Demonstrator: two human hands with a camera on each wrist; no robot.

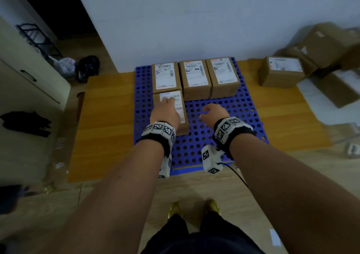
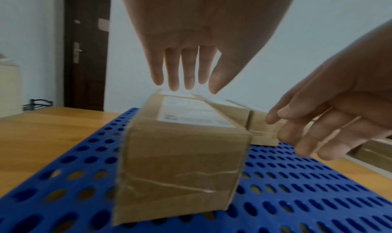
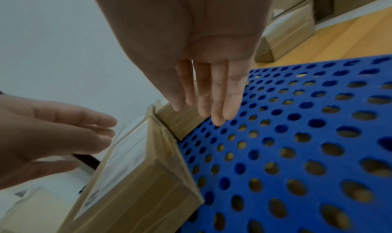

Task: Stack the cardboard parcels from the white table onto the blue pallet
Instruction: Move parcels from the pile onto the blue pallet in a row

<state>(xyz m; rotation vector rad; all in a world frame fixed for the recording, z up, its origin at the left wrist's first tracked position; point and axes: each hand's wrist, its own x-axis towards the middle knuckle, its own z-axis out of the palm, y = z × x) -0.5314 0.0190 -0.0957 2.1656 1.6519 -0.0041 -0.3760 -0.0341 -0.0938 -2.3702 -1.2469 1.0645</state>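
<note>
The blue perforated pallet [image 1: 224,117] lies on an orange mat. Three labelled cardboard parcels stand side by side in its back row: left [image 1: 166,77], middle [image 1: 195,78], right [image 1: 224,76]. A fourth parcel [image 1: 180,107] lies in front of the left one. My left hand [image 1: 168,101] is over its top with fingers straight; in the left wrist view the left hand [image 2: 186,72] hovers just above the parcel [image 2: 182,161], and contact is unclear. My right hand [image 1: 211,110] is held over bare pallet beside that parcel, fingers relaxed and empty. The right wrist view shows my right hand [image 3: 207,94], the parcel [image 3: 135,178] and the pallet [image 3: 297,136].
More cardboard parcels are at the right: one labelled box [image 1: 280,72] and a blurred pile [image 1: 327,45] behind it. A white cabinet [image 1: 29,74] stands at the left, with dark bags [image 1: 87,68] by the wall. My feet [image 1: 175,209] are at the pallet's near edge.
</note>
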